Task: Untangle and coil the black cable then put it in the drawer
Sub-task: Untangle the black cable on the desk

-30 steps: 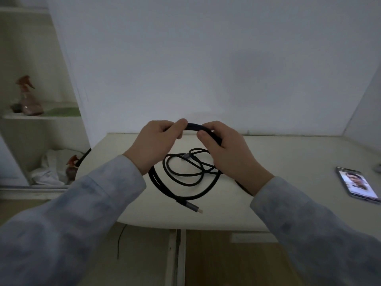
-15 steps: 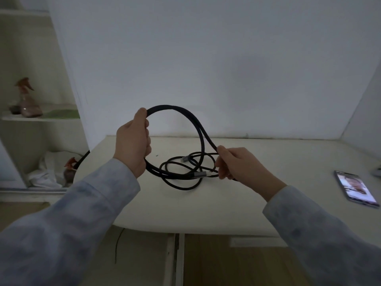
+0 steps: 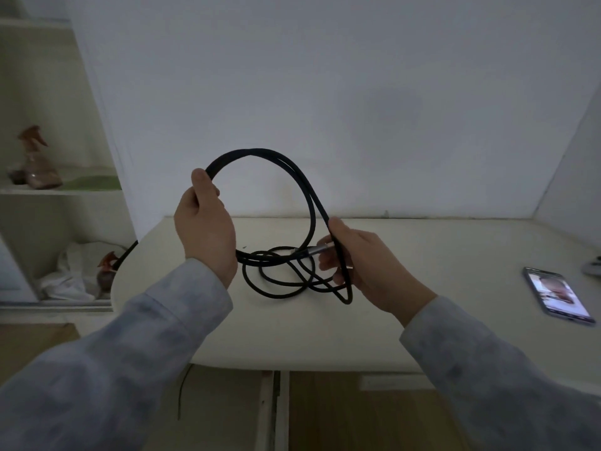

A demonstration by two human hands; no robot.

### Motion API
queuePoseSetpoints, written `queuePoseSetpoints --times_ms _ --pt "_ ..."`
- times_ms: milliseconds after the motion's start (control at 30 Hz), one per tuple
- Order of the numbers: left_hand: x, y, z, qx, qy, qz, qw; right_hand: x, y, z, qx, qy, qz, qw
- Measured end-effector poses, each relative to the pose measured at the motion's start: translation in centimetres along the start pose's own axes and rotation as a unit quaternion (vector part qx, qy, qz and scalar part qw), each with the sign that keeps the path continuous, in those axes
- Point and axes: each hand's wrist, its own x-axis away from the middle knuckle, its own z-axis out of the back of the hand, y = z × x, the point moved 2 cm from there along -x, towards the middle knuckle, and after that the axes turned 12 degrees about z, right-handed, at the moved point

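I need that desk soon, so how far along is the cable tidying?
Early. One big loop of the black braided cable is raised between the left hand and right hand. The rest lies in loose crossing loops on the cream desk, its silver plug end by the right fingers. Coiling and stowing remain; no drawer is visibly open.

A cream table (image 3: pixel 439 255) with a rounded near edge carries the things. Loose loops of the black cable (image 3: pixel 279 281) lie near its centre. At 3 o'clock lies a lit phone (image 3: pixel 557 296).

Black cable (image 3: pixel 302 177) — mottled grey-blue sleeves (image 3: pixel 169 323) — cream table (image 3: pixel 455 255)
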Motion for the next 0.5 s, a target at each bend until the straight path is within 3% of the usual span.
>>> queuePoseSetpoints --times_ms 100,233,500 --pt "-0.5 -0.1 0.5 0.005 0.007 0.004 1.0 0.2 0.3 0.7 0.026 -0.061 0.007 0.998" --pt "-0.8 -0.2 0.8 0.009 0.017 0.009 1.0 0.3 0.4 1.1 0.069 -0.007 0.0 0.998" --pt "0.0 0.2 0.1 0.021 0.026 -0.019 0.999 0.3 -0.4 -0.7 0.074 0.024 -0.008 0.997"
